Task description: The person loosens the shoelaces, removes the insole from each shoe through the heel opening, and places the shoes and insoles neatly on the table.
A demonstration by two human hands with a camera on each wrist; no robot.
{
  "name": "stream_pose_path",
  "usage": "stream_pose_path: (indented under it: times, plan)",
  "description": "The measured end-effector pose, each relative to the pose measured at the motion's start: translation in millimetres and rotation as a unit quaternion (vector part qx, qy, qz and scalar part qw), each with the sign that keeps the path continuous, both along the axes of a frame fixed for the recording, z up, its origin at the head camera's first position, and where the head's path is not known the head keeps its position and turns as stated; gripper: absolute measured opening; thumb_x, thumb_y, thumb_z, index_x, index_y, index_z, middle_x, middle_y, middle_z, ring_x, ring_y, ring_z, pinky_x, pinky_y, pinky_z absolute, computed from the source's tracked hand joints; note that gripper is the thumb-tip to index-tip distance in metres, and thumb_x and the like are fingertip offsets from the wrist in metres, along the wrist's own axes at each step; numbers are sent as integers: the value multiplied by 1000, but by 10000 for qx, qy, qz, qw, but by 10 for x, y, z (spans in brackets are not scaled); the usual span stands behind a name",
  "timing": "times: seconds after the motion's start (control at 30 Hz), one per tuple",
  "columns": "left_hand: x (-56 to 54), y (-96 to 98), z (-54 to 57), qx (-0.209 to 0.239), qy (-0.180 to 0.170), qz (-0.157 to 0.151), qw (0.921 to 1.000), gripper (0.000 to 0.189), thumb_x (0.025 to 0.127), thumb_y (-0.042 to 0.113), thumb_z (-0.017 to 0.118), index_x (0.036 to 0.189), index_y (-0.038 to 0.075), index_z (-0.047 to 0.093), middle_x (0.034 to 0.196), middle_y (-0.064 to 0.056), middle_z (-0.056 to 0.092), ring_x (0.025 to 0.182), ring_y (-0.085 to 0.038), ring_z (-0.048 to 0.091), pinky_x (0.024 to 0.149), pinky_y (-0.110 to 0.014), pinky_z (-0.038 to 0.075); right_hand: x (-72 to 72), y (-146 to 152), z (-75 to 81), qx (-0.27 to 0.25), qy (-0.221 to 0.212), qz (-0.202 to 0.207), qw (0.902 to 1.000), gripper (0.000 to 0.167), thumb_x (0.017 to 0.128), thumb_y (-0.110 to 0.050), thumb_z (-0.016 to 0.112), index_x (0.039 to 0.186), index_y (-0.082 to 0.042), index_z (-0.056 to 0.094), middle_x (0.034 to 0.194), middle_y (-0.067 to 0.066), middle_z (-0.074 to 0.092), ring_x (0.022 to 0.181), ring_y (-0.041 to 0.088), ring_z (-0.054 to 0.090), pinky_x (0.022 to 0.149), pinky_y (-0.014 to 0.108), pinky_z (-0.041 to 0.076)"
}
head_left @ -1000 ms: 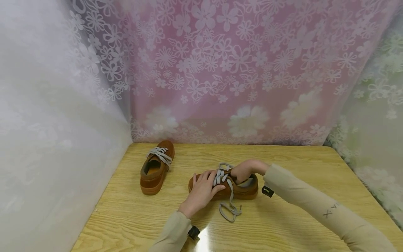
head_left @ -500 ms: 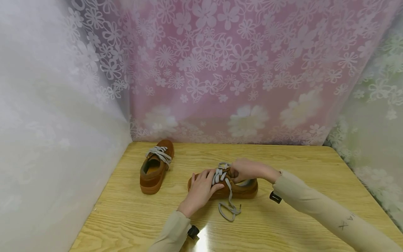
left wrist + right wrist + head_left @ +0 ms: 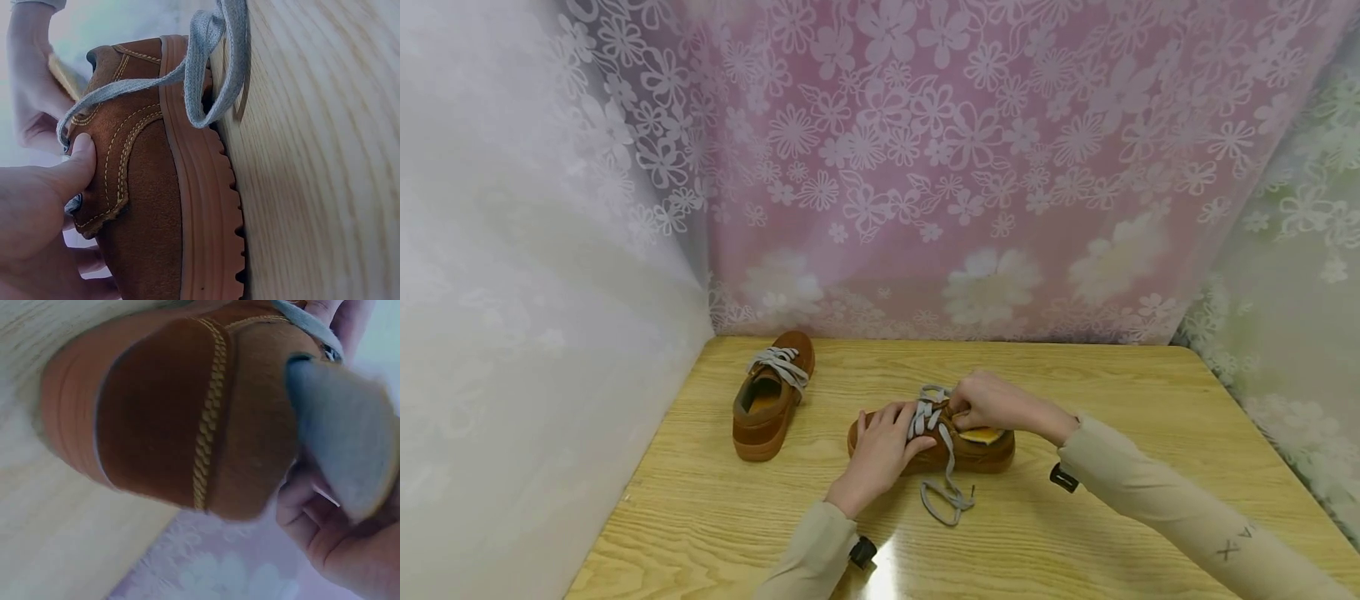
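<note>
A brown suede shoe with grey laces lies sole down on the wooden table, toe to the left. My left hand grips its front part, with the thumb against the near side by the laces. At the shoe's opening, my right hand pinches an insole, whose pale underside faces the right wrist camera. The insole's heel end sticks up out of the shoe and its yellow face shows in the head view; its front part is hidden inside.
A matching brown shoe, laced in grey, stands at the table's back left. One loose lace trails onto the wooden table in front of the held shoe. Floral curtains border the back and sides.
My right hand has drawn back and up from deep in the shoe, and the yellow insole has come into view with it. The left hand stays on the shoe's front.
</note>
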State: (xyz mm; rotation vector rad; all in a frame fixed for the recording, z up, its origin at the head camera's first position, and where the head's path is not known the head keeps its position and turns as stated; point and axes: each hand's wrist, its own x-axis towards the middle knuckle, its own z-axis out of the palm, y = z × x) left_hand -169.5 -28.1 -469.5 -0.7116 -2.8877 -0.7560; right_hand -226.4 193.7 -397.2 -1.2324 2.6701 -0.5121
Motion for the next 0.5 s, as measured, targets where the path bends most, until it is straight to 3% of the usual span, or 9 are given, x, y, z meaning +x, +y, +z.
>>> stream_pose_path:
  times: [0.13, 0.3, 0.5]
  plan:
    - [-7, 1, -8, 0, 11, -2, 10000, 63, 102, 50, 50, 152, 13, 45, 144, -12, 52, 135, -32, 48, 110, -72, 27, -19, 20, 60, 133, -63, 24, 9999, 24, 91, -12, 76, 69, -17, 69, 66, -12, 54, 54, -2, 35, 54, 20, 31]
    - [-15, 4, -18, 36, -5, -12, 10000, 63, 102, 50, 50, 152, 12, 44, 145, -12, 51, 136, -32, 47, 112, -72, 24, -34, 52, 93, 509, -360, -116, 9980, 12, 90, -20, 79, 82, -14, 74, 77, -7, 68, 62, 3, 54, 59, 24, 46]
    - [-7, 9, -24, 67, -22, -21, 10000, 65, 101, 51, 50, 152, 11, 44, 145, -13, 51, 137, -32, 47, 111, -73, 24, 22, 96, 59, 682, -738, -615, 9930, 18, 87, -27, 81, 99, -13, 77, 94, -4, 74, 83, 12, 68, 74, 35, 57]
